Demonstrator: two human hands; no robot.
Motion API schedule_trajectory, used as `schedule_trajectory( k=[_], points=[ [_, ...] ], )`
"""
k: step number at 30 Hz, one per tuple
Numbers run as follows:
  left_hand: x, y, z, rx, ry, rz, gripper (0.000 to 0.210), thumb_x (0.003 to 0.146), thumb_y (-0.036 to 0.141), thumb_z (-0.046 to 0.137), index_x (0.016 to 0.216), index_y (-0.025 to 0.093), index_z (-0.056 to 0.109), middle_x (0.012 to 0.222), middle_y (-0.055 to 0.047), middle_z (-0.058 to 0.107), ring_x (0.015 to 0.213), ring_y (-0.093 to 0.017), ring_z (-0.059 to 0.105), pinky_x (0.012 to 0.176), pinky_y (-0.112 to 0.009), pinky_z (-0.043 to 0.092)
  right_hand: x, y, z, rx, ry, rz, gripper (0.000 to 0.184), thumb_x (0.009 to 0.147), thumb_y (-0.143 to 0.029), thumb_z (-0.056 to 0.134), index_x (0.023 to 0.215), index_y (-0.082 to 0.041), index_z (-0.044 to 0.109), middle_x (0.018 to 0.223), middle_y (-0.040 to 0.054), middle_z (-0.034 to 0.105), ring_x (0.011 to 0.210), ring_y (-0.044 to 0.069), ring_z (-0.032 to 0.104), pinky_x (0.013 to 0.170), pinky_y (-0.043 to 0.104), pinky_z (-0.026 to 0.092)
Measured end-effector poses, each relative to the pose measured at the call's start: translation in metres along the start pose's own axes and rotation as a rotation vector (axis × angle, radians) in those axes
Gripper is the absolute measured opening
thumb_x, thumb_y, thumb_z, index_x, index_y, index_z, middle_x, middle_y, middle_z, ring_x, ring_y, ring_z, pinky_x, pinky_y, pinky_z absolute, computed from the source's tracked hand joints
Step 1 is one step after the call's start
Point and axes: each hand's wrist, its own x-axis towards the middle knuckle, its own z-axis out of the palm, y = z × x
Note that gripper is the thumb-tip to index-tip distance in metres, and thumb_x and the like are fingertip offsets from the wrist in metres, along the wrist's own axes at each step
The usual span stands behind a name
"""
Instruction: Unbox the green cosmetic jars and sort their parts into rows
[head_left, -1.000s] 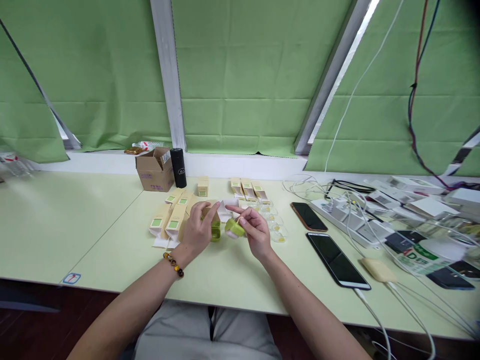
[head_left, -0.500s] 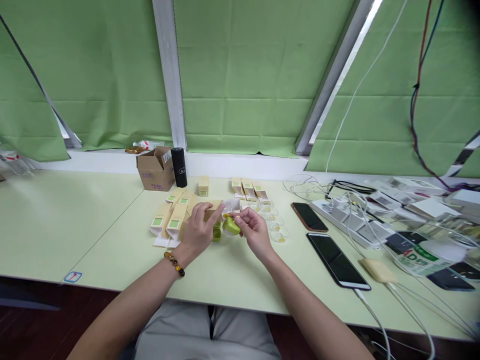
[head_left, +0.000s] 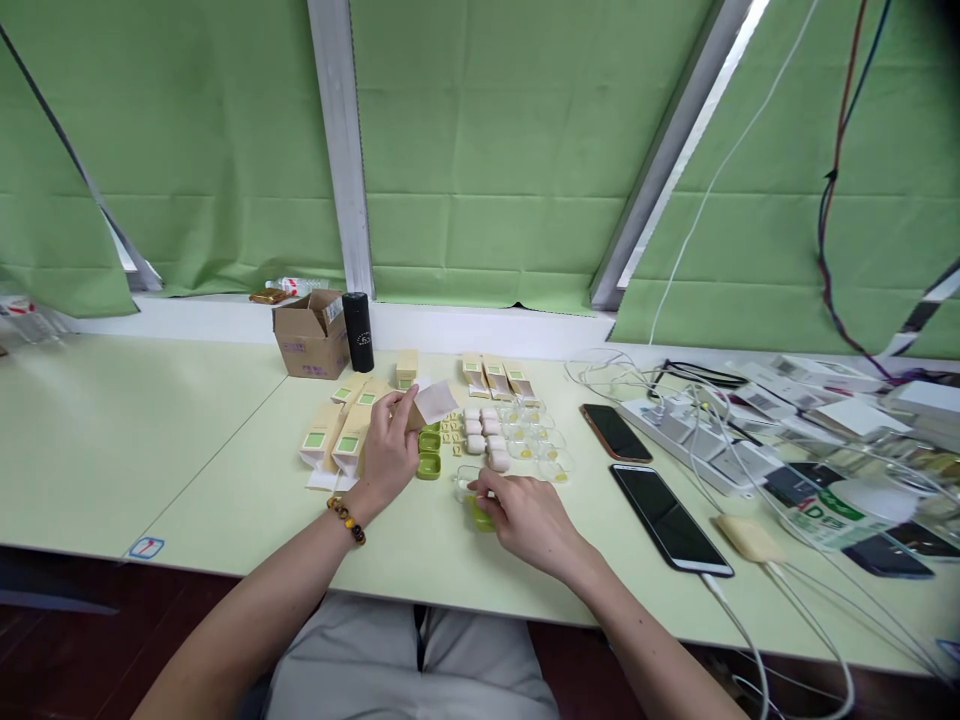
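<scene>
My left hand (head_left: 388, 445) is closed around a small tan cardboard box (head_left: 435, 403), held tilted above the table with its pale flap out. Low over the table, my right hand (head_left: 534, 520) has its fingers bent onto a small green case (head_left: 483, 517); part of the case is hidden beneath them. A clear plastic shell (head_left: 466, 482) sits against those fingertips. Between my hands stand green square cups (head_left: 429, 466), tiny yellowish pieces (head_left: 451, 428), white rounded blocks (head_left: 498, 460) and clear shells (head_left: 553, 470), all in rows.
Several tan boxes (head_left: 348, 448) lie left of my hands, others (head_left: 495, 380) behind. A brown carton (head_left: 311, 340) and black bottle (head_left: 358, 335) stand at the back. On the right are two phones (head_left: 671, 520), a power strip (head_left: 690, 440), cables and a yellow block (head_left: 750, 538).
My right hand has lowered the green case from beside the box to the table, nearer me. The left hand has tipped the box up, uncovering the rows of small parts.
</scene>
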Motion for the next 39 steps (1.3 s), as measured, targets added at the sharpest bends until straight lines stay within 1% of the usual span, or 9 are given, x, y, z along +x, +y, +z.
schedule_trajectory(
  k=[3, 7, 12, 18, 21, 25, 28, 33, 39],
  points=[
    [0.0, 0.001, 0.0, -0.05, -0.005, -0.034, 0.075, 0.092, 0.005, 0.053, 0.161, 0.029, 0.035, 0.135, -0.013, 0.048, 0.129, -0.027, 0.054, 0.107, -0.045, 0.054, -0.005, 0.005, -0.007, 0.103, 0.025, -0.011, 0.01, 0.097, -0.019, 0.055, 0.098, -0.024, 0.063, 0.091, 0.0045, 0.079, 0.076, 0.022, 0.071, 0.064, 0.028, 0.03],
    [0.0, 0.003, -0.001, -0.167, -0.019, -0.074, 0.071, 0.095, 0.011, 0.056, 0.16, 0.031, 0.037, 0.137, -0.012, 0.049, 0.131, -0.025, 0.053, 0.11, -0.044, 0.052, 0.0, 0.015, -0.019, 0.458, 0.14, -0.116, 0.012, 0.103, -0.026, 0.051, 0.099, -0.025, 0.062, 0.105, 0.0034, 0.078, 0.086, 0.02, 0.072, 0.077, 0.03, 0.046],
    [0.0, 0.008, -0.002, -0.434, -0.079, -0.207, 0.065, 0.098, 0.02, 0.059, 0.158, 0.036, 0.04, 0.144, -0.009, 0.05, 0.135, -0.024, 0.052, 0.108, -0.04, 0.052, 0.03, 0.026, -0.007, 0.647, 0.198, -0.242, 0.016, 0.104, -0.03, 0.05, 0.102, -0.025, 0.065, 0.109, 0.006, 0.078, 0.096, 0.023, 0.073, 0.085, 0.034, 0.052],
    [0.004, 0.012, 0.003, -0.894, -0.127, -0.377, 0.068, 0.097, 0.029, 0.066, 0.159, 0.031, 0.038, 0.16, -0.011, 0.044, 0.146, -0.027, 0.045, 0.113, -0.038, 0.048, 0.045, 0.034, 0.017, 0.711, 0.164, -0.272, 0.016, 0.105, -0.031, 0.049, 0.101, -0.026, 0.064, 0.113, 0.0066, 0.078, 0.098, 0.023, 0.073, 0.086, 0.035, 0.053],
    [0.007, 0.009, 0.005, -1.125, -0.139, -0.467, 0.075, 0.094, 0.034, 0.073, 0.159, 0.026, 0.036, 0.15, -0.014, 0.055, 0.141, -0.027, 0.052, 0.115, -0.04, 0.045, 0.043, 0.035, 0.021, 0.716, 0.154, -0.278, 0.016, 0.105, -0.03, 0.047, 0.104, -0.026, 0.063, 0.114, 0.006, 0.077, 0.1, 0.022, 0.072, 0.087, 0.035, 0.053],
    [0.006, 0.001, 0.007, -1.367, -0.169, -0.665, 0.078, 0.089, 0.036, 0.078, 0.156, 0.028, 0.037, 0.132, -0.01, 0.068, 0.122, -0.027, 0.066, 0.103, -0.042, 0.054, 0.042, 0.033, 0.023, 0.683, 0.167, -0.279, 0.016, 0.106, -0.028, 0.046, 0.103, -0.026, 0.061, 0.116, 0.006, 0.077, 0.101, 0.022, 0.072, 0.088, 0.036, 0.053],
    [0.005, -0.003, 0.007, -1.486, -0.183, -0.751, 0.072, 0.09, 0.033, 0.077, 0.152, 0.03, 0.041, 0.124, -0.007, 0.072, 0.113, -0.025, 0.071, 0.099, -0.044, 0.057, 0.043, 0.031, 0.025, 0.647, 0.174, -0.285, 0.016, 0.105, -0.027, 0.045, 0.103, -0.026, 0.062, 0.115, 0.0064, 0.077, 0.099, 0.022, 0.072, 0.087, 0.036, 0.053],
    [0.007, -0.001, 0.004, -1.627, -0.213, -0.812, 0.06, 0.092, 0.03, 0.073, 0.146, 0.029, 0.048, 0.135, -0.01, 0.068, 0.117, -0.027, 0.07, 0.1, -0.049, 0.058, 0.043, 0.029, 0.027, 0.566, 0.18, -0.28, 0.017, 0.105, -0.024, 0.046, 0.102, -0.025, 0.063, 0.115, 0.007, 0.077, 0.1, 0.023, 0.072, 0.086, 0.037, 0.053],
    [0.01, 0.004, 0.002, -1.647, -0.25, -0.834, 0.054, 0.091, 0.035, 0.073, 0.14, 0.027, 0.052, 0.141, -0.014, 0.065, 0.119, -0.033, 0.07, 0.093, -0.055, 0.06, 0.042, 0.028, 0.03, 0.511, 0.181, -0.253, 0.018, 0.105, -0.024, 0.046, 0.102, -0.025, 0.064, 0.115, 0.0071, 0.077, 0.1, 0.023, 0.072, 0.086, 0.037, 0.053]
  ],
)
